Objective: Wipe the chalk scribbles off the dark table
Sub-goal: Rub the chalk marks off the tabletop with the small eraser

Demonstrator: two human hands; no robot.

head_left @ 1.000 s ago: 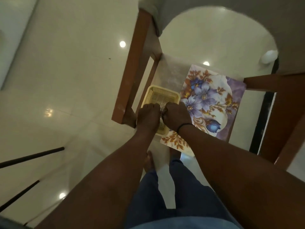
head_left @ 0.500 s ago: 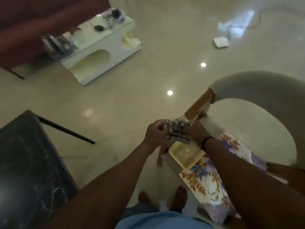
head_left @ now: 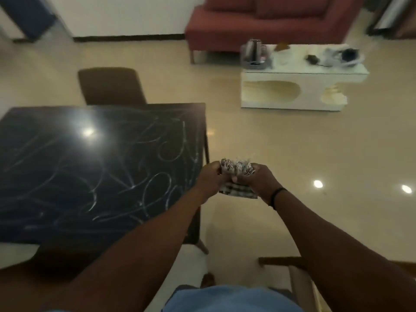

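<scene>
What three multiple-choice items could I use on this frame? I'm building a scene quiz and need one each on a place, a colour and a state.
1. Where is the fringed checked cloth?
A. Flat on the dark table
B. Held off the table's right edge, above the floor
C. On the sofa

2. What colour is the upholstered sofa at the back?
A. Red
B. Green
C. White

3. What state is the dark square table in?
A. Wiped clean
B. Covered by a cloth
C. Marked with white chalk scribbles

Answers: 1 B, the left hand and right hand grip the cloth between them beside the table. 2 A, its cushions are plainly red. 3 C, pale loops cross the top.
</scene>
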